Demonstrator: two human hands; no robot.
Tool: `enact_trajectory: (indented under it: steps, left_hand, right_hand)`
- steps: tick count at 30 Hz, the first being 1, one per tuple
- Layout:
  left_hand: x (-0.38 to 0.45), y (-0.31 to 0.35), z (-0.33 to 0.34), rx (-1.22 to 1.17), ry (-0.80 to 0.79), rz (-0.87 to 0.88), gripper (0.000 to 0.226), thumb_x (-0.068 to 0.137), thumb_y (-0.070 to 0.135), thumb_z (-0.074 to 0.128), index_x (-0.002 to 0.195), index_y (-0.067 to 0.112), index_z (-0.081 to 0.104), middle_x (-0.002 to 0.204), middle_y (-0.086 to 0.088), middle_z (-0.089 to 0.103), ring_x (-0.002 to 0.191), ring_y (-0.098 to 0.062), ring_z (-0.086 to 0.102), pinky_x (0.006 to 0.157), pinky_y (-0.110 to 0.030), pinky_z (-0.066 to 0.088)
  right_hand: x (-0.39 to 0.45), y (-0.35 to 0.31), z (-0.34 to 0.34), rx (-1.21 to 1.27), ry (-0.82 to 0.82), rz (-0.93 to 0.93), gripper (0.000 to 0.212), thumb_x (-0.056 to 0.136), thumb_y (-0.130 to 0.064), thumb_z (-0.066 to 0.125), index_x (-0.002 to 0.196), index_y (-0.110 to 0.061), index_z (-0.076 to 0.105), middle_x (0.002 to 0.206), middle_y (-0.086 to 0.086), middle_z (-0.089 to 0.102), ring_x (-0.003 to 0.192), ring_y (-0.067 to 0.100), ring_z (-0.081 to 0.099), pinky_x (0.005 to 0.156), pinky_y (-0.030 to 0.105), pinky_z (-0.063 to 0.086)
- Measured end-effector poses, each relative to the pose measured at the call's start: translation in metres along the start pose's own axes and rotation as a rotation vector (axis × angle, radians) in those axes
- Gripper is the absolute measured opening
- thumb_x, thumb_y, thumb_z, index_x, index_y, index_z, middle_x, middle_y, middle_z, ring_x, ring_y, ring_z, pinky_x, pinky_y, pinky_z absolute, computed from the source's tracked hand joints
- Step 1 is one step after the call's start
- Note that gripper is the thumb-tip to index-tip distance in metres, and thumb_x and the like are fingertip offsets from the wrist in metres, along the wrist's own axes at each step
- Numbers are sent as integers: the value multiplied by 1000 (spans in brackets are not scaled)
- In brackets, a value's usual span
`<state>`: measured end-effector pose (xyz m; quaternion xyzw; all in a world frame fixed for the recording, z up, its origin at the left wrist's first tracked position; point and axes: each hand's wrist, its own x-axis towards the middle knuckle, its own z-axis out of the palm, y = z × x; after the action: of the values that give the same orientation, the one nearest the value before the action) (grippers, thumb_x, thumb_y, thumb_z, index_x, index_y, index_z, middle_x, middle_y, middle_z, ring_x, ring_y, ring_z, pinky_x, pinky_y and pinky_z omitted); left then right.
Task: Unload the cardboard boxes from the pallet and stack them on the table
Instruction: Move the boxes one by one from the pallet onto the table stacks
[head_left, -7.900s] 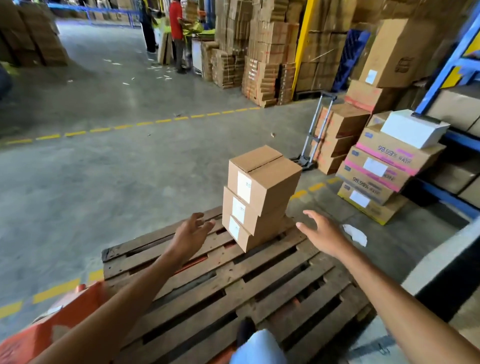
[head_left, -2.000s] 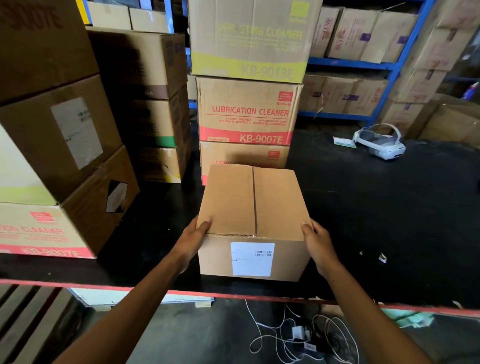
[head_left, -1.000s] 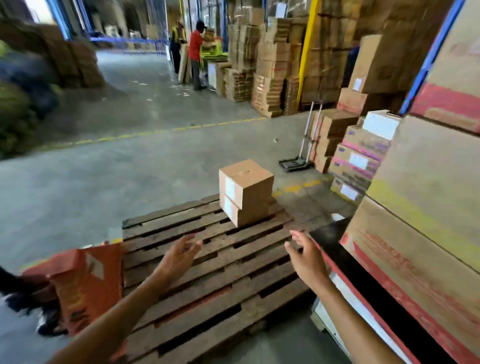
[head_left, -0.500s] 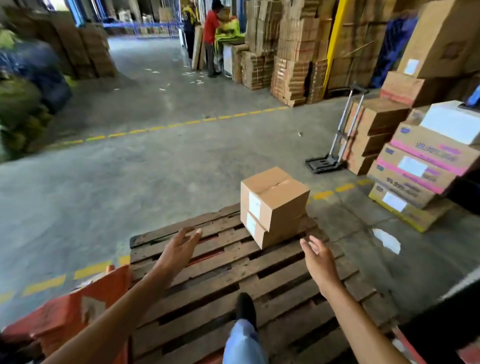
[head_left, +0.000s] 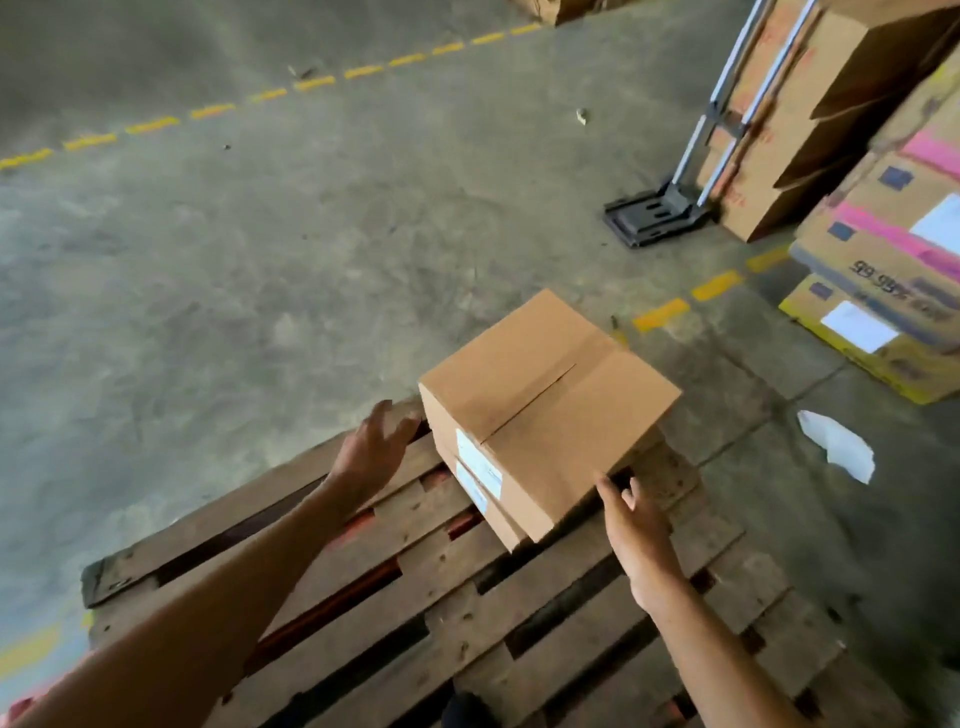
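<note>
We note a concrete floor (head_left: 260, 270) and wooden pallet (head_left: 395, 587); 2 stacked boxes (head_left: 545, 410) sit between released left hand (head_left: 371, 457) and right hand (head_left: 636, 525); hand truck (head_left: 675, 197) beyond.

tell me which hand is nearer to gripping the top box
Right. The right hand has its fingers at the top box's near lower edge; the left hand is open, short of the box's left side.

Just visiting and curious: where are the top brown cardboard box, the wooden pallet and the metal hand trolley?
Top brown cardboard box (head_left: 550, 384): head view, lid.
Wooden pallet (head_left: 436, 613): head view, bare slat.
Metal hand trolley (head_left: 652, 214): head view, black footplate.
</note>
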<state>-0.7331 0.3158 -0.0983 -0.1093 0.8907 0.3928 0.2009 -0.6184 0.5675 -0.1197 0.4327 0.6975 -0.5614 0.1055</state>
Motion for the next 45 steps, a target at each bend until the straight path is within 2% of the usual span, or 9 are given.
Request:
enact_trajectory:
  steps: [7, 14, 17, 22, 27, 31, 34, 40, 45]
  left_hand:
    - [126, 15, 41, -8, -52, -8, 63, 98, 36, 48, 150, 6, 27, 154, -18, 33, 142, -32, 31, 112, -38, 27]
    - [80, 0, 17, -32, -111, 89, 49, 70, 61, 58, 87, 18, 74, 81, -9, 72, 75, -29, 66, 66, -41, 53]
    - [1, 4, -17, -296, -108, 47, 20, 86, 38, 64, 77, 24, 75, 71, -3, 70, 65, -20, 64, 54, -30, 49]
    - [-151, -10, -78, -599, -139, 81, 31, 93, 31, 57, 125, 34, 57, 110, 4, 68, 98, -16, 65, 63, -14, 51]
    - [-345, -53, -149, -620, 2, 195, 61, 72, 56, 62, 132, 48, 50, 131, 1, 58, 118, -22, 55, 102, -44, 43]
    - [-510, -74, -179, -660, 84, 357, 42, 92, 29, 58, 133, 36, 52, 119, 8, 63, 117, -17, 55, 101, -34, 43]
    - [-616, -85, -190, -679, 66, 396, 52, 88, 36, 61, 138, 40, 47, 128, 5, 58, 118, -17, 53, 100, -38, 43]
    - [-745, -65, -172, -730, -39, 536, 52, 91, 28, 59, 138, 46, 44, 137, 11, 46, 125, -12, 44, 104, -29, 36]
    - [-819, -47, -132, -728, -179, 540, 46, 90, 27, 59, 132, 45, 52, 139, 8, 51, 125, -13, 48, 110, -34, 36]
  right_hand:
    - [65, 8, 46, 99, 30, 191, 80, 91, -52, 53, 152, -12, 22, 156, 10, 31, 139, 28, 34, 110, 40, 29]
    - [37, 0, 22, 252, 87, 82, 56, 91, -40, 60, 143, -27, 42, 132, 0, 56, 112, 24, 57, 86, 34, 45]
    - [-4, -11, 3, 295, -13, -2, 36, 89, -30, 65, 124, -29, 60, 110, -5, 71, 95, 17, 67, 71, 31, 50]
    - [-127, -20, -22, 335, -81, -179, 31, 85, -15, 69, 113, -26, 62, 102, -4, 72, 89, 14, 68, 69, 31, 49]
    - [-315, 12, -54, 305, -113, -415, 39, 82, -21, 73, 119, -24, 62, 109, -3, 71, 97, 16, 67, 82, 35, 52]
    - [-468, 62, -100, 315, -87, -534, 50, 69, -39, 78, 115, -24, 64, 113, -3, 70, 105, 17, 65, 99, 43, 48]
    - [-569, 99, -147, 342, -73, -615, 22, 82, -17, 72, 102, -26, 67, 103, -4, 74, 99, 16, 68, 95, 38, 50]
    - [-692, 153, -243, 362, 57, -675, 27, 82, -14, 71, 107, -25, 68, 103, -2, 76, 100, 21, 69, 95, 40, 51]
    - [-768, 207, -325, 381, 97, -658, 24, 82, -15, 70, 105, -23, 71, 98, 2, 76, 87, 22, 70, 71, 29, 50]
